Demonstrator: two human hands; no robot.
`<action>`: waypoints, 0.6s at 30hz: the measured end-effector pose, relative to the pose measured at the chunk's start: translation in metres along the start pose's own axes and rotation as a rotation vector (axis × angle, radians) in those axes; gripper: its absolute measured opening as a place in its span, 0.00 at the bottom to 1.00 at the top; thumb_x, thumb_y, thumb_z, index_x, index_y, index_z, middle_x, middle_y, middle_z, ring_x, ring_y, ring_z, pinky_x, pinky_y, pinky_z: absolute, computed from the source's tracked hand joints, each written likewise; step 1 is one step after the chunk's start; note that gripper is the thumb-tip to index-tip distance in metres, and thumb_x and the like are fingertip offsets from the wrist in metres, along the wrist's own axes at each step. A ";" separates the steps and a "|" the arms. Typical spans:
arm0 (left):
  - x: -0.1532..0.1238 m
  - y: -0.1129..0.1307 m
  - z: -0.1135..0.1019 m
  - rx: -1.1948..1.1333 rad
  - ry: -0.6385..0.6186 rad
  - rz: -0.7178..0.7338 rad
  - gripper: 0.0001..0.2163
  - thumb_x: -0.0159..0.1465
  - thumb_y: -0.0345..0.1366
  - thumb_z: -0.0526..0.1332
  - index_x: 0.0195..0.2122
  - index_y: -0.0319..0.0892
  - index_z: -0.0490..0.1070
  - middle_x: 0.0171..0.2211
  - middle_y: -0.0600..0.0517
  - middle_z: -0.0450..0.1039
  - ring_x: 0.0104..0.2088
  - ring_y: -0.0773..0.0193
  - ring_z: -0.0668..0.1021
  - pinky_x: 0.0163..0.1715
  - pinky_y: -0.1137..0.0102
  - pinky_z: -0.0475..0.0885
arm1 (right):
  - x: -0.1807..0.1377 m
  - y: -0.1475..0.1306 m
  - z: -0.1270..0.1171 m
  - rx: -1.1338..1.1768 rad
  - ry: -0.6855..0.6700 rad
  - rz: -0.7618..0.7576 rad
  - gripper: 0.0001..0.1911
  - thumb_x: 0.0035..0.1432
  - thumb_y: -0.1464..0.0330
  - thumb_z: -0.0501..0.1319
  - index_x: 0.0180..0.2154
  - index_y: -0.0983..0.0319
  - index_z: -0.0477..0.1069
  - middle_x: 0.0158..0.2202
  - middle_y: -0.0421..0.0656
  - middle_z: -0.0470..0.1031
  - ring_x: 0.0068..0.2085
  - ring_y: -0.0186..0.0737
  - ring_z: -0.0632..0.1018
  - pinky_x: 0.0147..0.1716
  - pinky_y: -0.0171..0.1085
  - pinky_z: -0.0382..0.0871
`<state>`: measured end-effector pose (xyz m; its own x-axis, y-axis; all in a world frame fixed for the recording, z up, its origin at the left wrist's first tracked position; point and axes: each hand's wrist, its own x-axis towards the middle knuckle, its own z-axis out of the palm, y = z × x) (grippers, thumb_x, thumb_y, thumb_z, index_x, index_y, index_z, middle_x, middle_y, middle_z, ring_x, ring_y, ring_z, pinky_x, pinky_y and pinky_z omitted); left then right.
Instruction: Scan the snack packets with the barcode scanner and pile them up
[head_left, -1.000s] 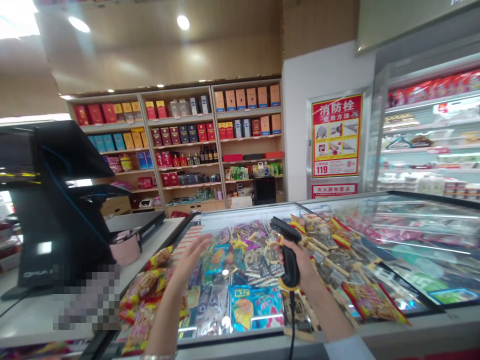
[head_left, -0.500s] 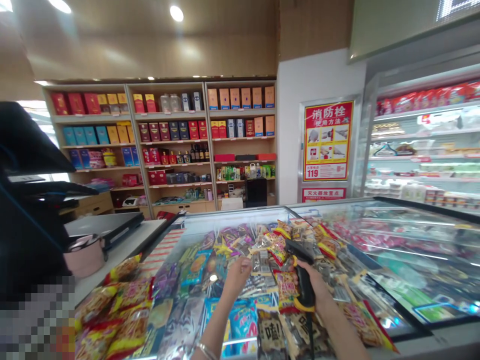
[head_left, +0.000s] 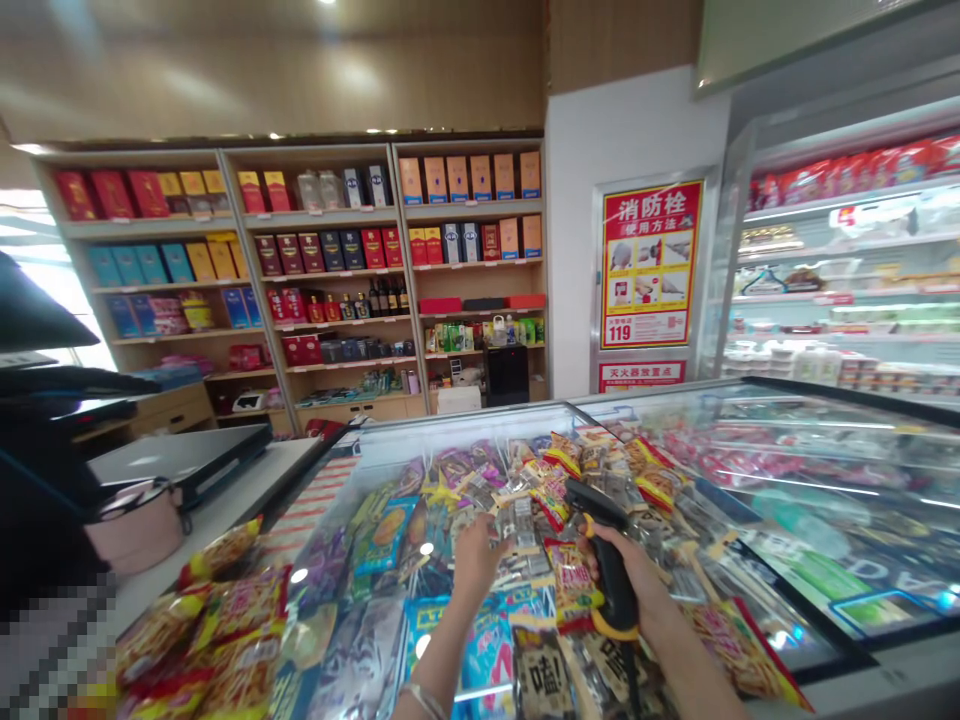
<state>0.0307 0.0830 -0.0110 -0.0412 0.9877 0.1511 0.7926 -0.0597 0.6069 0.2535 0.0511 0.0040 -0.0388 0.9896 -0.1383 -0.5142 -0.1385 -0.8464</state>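
My right hand (head_left: 637,585) grips a black barcode scanner (head_left: 606,555) with a yellow trim, its head pointing left over the snack packets. My left hand (head_left: 478,552) is closed in a pinch on a small clear snack packet (head_left: 519,525) lying among many packets on the glass freezer lid (head_left: 465,440). A red packet (head_left: 571,585) lies between my two hands. A blue packet (head_left: 487,640) sits just under my left forearm.
A glass-topped chest freezer (head_left: 810,480) extends to the right. Yellow-red snack bags (head_left: 195,620) pile at the lower left. A pink pot (head_left: 139,520) and a black register stand (head_left: 45,420) sit on the counter at left. Shelves of boxes (head_left: 330,260) line the back wall.
My left hand went from open over the packets at left to pinching a packet near the scanner. The scanner lowered toward the packets. The view shifted left and forward.
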 end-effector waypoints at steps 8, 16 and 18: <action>0.002 0.004 -0.001 0.022 -0.053 -0.044 0.27 0.57 0.41 0.60 0.58 0.41 0.62 0.46 0.44 0.75 0.51 0.51 0.72 0.52 0.58 0.59 | -0.002 0.000 0.002 -0.001 0.028 -0.019 0.11 0.48 0.63 0.65 0.27 0.65 0.72 0.17 0.41 0.71 0.16 0.30 0.68 0.15 0.29 0.63; 0.009 -0.005 0.006 -0.328 -0.037 0.076 0.38 0.56 0.34 0.62 0.66 0.41 0.46 0.36 0.51 0.72 0.32 0.64 0.76 0.37 0.70 0.68 | -0.005 -0.002 0.005 0.014 0.009 -0.080 0.10 0.45 0.64 0.66 0.26 0.65 0.71 0.19 0.41 0.72 0.17 0.30 0.69 0.15 0.28 0.63; 0.012 -0.008 0.001 -0.366 0.045 0.116 0.36 0.58 0.34 0.59 0.66 0.43 0.44 0.35 0.53 0.71 0.31 0.66 0.76 0.37 0.71 0.68 | -0.007 -0.004 0.006 0.021 -0.007 -0.092 0.11 0.45 0.64 0.66 0.27 0.65 0.71 0.19 0.41 0.72 0.17 0.29 0.68 0.15 0.28 0.63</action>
<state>0.0238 0.0955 -0.0147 0.0028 0.9645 0.2639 0.5239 -0.2262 0.8212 0.2503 0.0447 0.0115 0.0036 0.9984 -0.0569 -0.5339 -0.0462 -0.8443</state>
